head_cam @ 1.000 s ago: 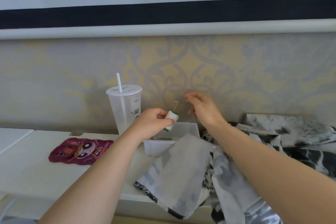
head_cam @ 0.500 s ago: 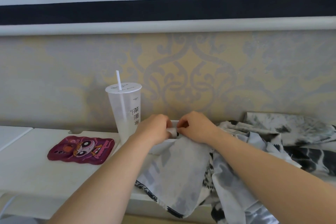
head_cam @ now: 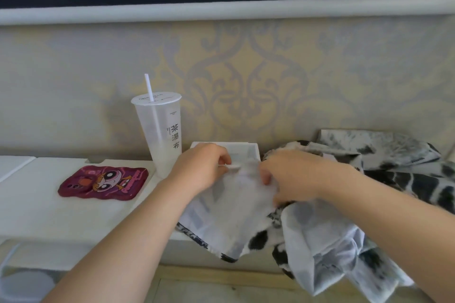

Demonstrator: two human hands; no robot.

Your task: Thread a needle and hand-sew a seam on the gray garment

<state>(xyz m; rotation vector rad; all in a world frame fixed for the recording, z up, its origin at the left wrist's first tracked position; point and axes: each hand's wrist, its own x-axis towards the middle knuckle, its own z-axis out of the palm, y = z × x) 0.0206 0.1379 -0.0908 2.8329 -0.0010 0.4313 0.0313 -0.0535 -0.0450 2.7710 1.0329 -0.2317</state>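
The gray garment [head_cam: 236, 214], pale with black patches, lies crumpled over the white table's front edge and spreads to the right. My left hand [head_cam: 202, 171] sits at the cloth's top edge, its curled fingers pinching a small white thread spool [head_cam: 233, 167]. Just right of it, my right hand [head_cam: 295, 177] has its fingers curled into a fold of the garment. The two hands are a few centimetres apart. No needle or loose thread is visible.
A tall clear plastic cup [head_cam: 161, 130] with a straw stands behind my left hand. A small white open box [head_cam: 246, 149] sits against the wall behind both hands. A maroon cartoon phone case [head_cam: 103, 182] lies on the white table [head_cam: 37, 204] at left.
Both hands came down from in front of the wall onto the garment. The right hand left the thread end above the spool and took hold of the cloth.
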